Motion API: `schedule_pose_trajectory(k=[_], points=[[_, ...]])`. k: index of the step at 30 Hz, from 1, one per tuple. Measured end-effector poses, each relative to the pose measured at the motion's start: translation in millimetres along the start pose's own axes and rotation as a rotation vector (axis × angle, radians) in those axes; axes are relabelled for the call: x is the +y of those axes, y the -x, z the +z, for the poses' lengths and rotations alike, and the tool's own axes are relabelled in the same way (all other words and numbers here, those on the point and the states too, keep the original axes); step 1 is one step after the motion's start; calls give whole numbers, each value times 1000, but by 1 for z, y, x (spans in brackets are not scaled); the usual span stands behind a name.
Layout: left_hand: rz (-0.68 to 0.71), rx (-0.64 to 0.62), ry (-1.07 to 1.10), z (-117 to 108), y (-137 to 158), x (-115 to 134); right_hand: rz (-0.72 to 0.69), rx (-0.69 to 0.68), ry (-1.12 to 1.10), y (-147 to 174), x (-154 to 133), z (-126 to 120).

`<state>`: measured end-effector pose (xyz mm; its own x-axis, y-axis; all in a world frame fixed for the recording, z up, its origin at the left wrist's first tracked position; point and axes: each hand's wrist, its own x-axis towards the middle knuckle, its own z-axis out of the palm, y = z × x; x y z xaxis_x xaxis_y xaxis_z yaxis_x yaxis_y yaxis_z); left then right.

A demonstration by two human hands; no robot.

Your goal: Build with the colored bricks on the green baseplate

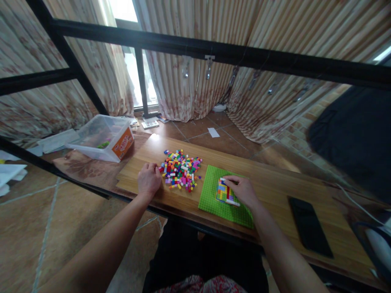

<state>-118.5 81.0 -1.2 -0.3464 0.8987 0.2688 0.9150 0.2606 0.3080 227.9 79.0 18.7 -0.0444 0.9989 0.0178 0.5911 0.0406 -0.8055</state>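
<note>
A colourful heap of small toy building bricks lies on the wooden board. At the heap's left edge rests my left hand, its fingers curled beside a red brick; what they hold, if anything, is hidden. On the green studded baseplate stands a low multicoloured brick build with a white brick along its near edge. My right hand reaches over it from the right, thumb and forefinger pinched on a small brick at its far edge. The fingers partly cover that brick.
A black phone lies on the wooden board to the right. A clear plastic box with an orange label stands at the left, some green pieces inside. A black metal bar crosses in front of the curtains.
</note>
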Motion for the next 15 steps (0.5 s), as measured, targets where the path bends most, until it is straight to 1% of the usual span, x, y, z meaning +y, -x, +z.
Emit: schedule_pose_trajectory(k=[10,15], points=[[-2,8,14,-2,1,2,-8,-58,89,-6,3,-5],[19,18,10,-1,1,0,-23,-100,170,-9,-1,-8]])
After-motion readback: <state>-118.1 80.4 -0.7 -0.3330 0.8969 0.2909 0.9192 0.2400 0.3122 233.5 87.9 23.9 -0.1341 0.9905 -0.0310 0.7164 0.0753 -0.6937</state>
